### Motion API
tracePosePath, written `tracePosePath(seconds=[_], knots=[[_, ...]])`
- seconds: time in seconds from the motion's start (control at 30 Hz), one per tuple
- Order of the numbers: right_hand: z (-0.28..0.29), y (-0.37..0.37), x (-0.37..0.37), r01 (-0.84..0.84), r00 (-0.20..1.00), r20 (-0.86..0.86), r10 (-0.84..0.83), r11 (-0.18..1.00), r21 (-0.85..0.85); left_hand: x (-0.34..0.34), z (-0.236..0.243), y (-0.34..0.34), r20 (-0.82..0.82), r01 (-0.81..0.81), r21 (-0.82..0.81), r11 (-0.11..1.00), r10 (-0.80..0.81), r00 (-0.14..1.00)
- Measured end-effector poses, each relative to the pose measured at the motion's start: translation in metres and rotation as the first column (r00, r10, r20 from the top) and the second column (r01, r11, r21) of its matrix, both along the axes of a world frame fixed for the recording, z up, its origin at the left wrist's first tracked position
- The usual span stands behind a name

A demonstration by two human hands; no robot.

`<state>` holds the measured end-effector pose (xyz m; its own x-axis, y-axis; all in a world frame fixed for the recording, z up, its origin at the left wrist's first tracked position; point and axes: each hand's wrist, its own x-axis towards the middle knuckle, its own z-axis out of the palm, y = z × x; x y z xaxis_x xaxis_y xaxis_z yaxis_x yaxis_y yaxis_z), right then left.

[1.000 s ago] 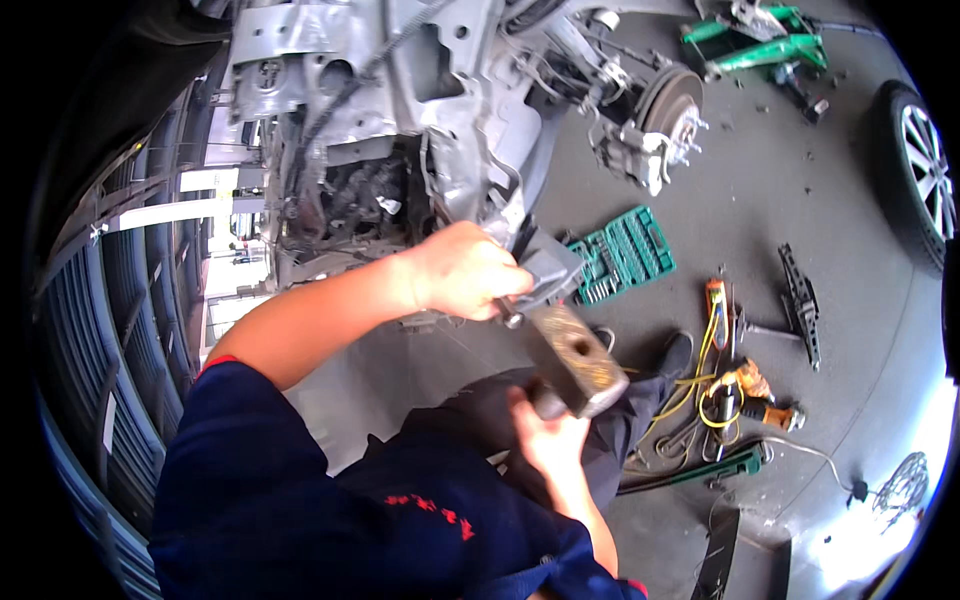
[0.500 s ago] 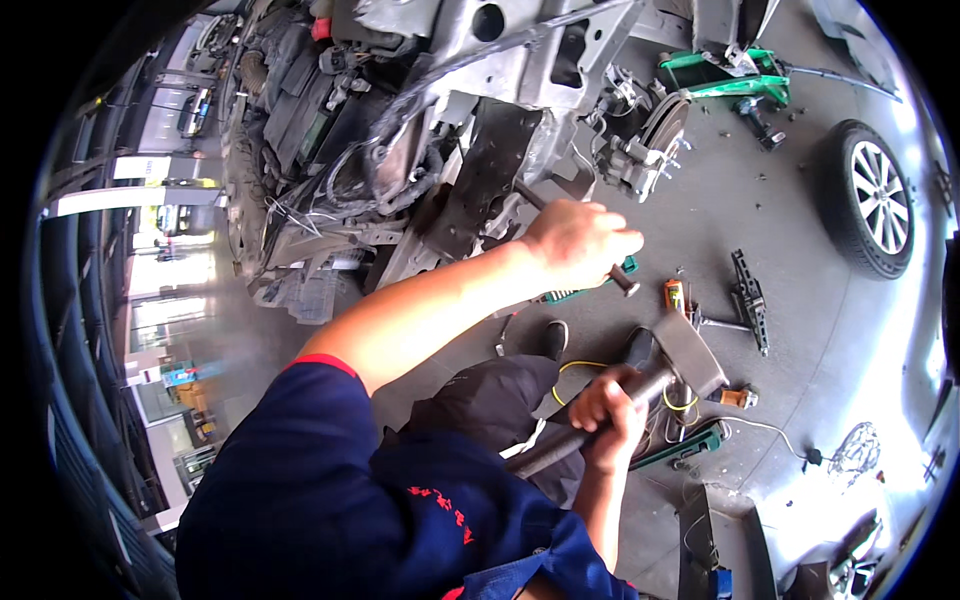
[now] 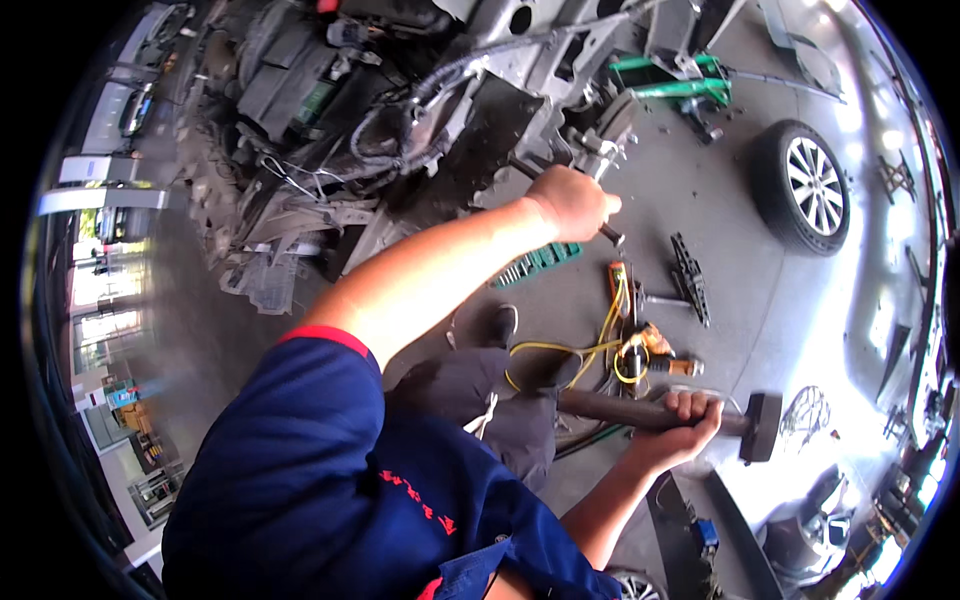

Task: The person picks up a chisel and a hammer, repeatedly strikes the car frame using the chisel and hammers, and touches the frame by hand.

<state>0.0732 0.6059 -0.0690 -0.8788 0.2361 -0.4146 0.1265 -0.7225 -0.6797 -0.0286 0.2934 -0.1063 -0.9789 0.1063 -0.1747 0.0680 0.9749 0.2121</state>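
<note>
My left hand (image 3: 568, 200) is closed around a steel chisel or bar (image 3: 611, 234), its far end at the bent grey metal of a stripped car front (image 3: 480, 130), by a brake assembly (image 3: 606, 135). My right hand (image 3: 688, 425) grips the handle of a heavy sledgehammer (image 3: 762, 427). The hammer head is to the right of that hand, lower than the chisel's near end and apart from it. A green socket set case (image 3: 540, 262) lies on the floor below my left hand, partly hidden.
A loose wheel (image 3: 805, 190) lies at the right, with a green jack (image 3: 680, 85) at the top and a black scissor jack (image 3: 690, 278) mid-right. Yellow hose (image 3: 600, 345) and tools clutter the floor near my feet. A dark trough-shaped part (image 3: 735, 540) is at lower right.
The hammer has swung down and rightward, away from the chisel, with my right hand. My left hand still holds the chisel at the car metal. The view has shifted.
</note>
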Motion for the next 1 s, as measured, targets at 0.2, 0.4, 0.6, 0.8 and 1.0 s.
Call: tracePosePath(seconds=[0.2, 0.4, 0.6, 0.8, 1.0], knots=[[-0.023, -0.140, 0.020, -0.637, 0.733, 0.224, 0.642, 0.764, -0.104, -0.021, 0.006, 0.007, -0.037, -0.076, 0.013, 0.997, 0.076, 0.996], [-0.015, -0.021, 0.013, -0.578, 0.810, 0.273, 0.520, 0.786, 0.218, -0.012, 0.007, 0.000, -0.068, -0.069, -0.049, 0.996, 0.065, 0.996], [0.009, 0.003, -0.019, -0.071, 0.997, -0.043, 0.065, 0.987, -0.147, -0.012, 0.002, -0.003, -0.164, -0.007, -0.041, 0.999, 0.000, 0.986], [-0.008, -0.092, -0.026, -0.756, 0.651, 0.286, 0.703, 0.633, 0.166, -0.019, -0.002, -0.008, -0.168, 0.016, -0.068, 0.998, -0.028, 0.985], [0.016, -0.025, -0.041, -0.362, 0.927, 0.167, 0.337, 0.919, 0.154, -0.011, -0.001, -0.006, -0.182, 0.002, -0.013, 1.000, -0.004, 0.983]])
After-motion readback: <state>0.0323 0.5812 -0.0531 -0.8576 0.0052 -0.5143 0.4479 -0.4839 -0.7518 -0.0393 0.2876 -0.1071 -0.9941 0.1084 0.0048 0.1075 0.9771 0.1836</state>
